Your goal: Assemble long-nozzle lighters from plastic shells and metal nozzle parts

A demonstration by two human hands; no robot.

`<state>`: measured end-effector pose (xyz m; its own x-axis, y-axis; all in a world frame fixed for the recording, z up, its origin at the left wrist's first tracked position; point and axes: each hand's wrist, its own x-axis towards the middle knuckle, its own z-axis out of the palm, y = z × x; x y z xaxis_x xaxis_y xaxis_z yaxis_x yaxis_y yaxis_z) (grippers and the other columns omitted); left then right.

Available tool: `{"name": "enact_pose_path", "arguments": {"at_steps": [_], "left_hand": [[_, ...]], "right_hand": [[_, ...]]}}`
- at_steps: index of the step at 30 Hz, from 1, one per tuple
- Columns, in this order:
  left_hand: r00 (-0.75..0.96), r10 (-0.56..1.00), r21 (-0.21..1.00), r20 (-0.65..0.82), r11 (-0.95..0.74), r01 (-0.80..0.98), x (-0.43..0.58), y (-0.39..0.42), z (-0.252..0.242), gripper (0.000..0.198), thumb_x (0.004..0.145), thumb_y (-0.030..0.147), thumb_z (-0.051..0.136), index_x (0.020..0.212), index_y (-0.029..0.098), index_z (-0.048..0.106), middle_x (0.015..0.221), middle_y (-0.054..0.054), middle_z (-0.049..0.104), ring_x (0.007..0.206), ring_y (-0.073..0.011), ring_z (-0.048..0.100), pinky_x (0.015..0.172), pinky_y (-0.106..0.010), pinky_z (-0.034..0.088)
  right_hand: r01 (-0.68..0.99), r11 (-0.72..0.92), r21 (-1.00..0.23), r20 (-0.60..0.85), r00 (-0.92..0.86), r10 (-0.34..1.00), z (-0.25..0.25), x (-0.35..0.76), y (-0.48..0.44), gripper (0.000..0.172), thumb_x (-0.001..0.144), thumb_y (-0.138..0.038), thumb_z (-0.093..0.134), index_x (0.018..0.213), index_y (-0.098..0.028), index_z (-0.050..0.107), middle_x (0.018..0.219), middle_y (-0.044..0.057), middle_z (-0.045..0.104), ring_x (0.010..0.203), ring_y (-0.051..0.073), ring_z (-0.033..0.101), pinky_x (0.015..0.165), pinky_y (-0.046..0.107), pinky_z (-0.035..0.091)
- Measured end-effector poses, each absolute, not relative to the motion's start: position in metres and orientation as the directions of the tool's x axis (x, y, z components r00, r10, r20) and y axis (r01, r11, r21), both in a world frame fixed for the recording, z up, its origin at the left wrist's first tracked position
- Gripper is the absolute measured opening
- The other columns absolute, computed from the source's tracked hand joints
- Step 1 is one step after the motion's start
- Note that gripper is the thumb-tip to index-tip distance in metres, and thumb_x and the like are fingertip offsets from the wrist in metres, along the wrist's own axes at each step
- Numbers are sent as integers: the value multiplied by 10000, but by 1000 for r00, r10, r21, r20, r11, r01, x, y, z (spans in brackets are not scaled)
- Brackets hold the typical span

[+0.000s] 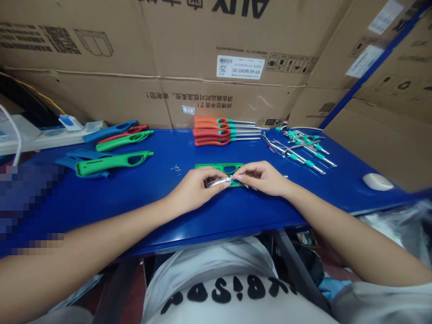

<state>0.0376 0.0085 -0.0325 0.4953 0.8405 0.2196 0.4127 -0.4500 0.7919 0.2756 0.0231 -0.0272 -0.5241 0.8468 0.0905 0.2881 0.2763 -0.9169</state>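
Observation:
My left hand (195, 188) and my right hand (261, 177) meet over the middle of the blue table (141, 198). Both are closed in a pinch on a thin metal tube (220, 182), the left at its left end, the right at its right end. Under and just behind the fingers a green plastic lighter shell (219, 168) lies flat on the table. Several tiny metal pins (176, 169) lie just left of that shell.
Green, blue and red lighter shells (114, 163) lie at the left. Orange finished lighters (219, 131) are stacked at the back centre. Metal tubes with teal parts (303, 148) sit at the right. A white oval object (377, 181) rests near the right edge. Cardboard boxes (189, 58) wall the back.

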Motion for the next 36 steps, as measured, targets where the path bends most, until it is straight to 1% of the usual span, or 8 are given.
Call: {"name": "enact_pose_path", "arguments": {"at_steps": [9,16,26,32,36], "left_hand": [[490,847,805,206,-432,408,38,7,-31,304,898,459,670,1019,200,773,1003,-58,763,886,-210,667,750,-293,473],[495,843,801,210,-439,407,38,7,-31,303,903,458,666,1022,199,771,1011,-57,763,894,-210,666,750,-293,473],[504,833,789,230,-463,404,38,8,-33,282,908,435,671,1025,199,773,1013,-49,766,887,-203,672,754,-290,476],[494,829,760,261,-492,424,39,4,-29,227,907,370,680,1005,194,784,921,-31,759,781,-164,644,690,-266,457],[490,822,747,292,-516,420,40,2,-29,214,909,350,683,995,187,792,875,-25,751,733,-147,622,668,-253,449]], "right_hand": [[284,286,-915,98,-532,841,-28,277,24,360,854,-470,720,957,-129,763,605,-16,602,499,74,460,486,228,364],[253,297,-921,121,-539,834,-28,277,24,297,862,-415,720,936,-129,754,609,-19,599,504,69,467,466,215,339],[260,299,-918,117,-544,831,-28,276,24,323,855,-431,730,934,-119,757,603,-16,599,495,65,443,468,214,340],[227,297,-928,127,-556,821,-29,276,24,301,855,-417,732,911,-121,748,667,11,651,534,81,500,488,219,372],[221,294,-930,125,-563,817,-29,276,23,285,860,-409,728,887,-125,738,674,10,652,545,83,515,508,219,391]]}}
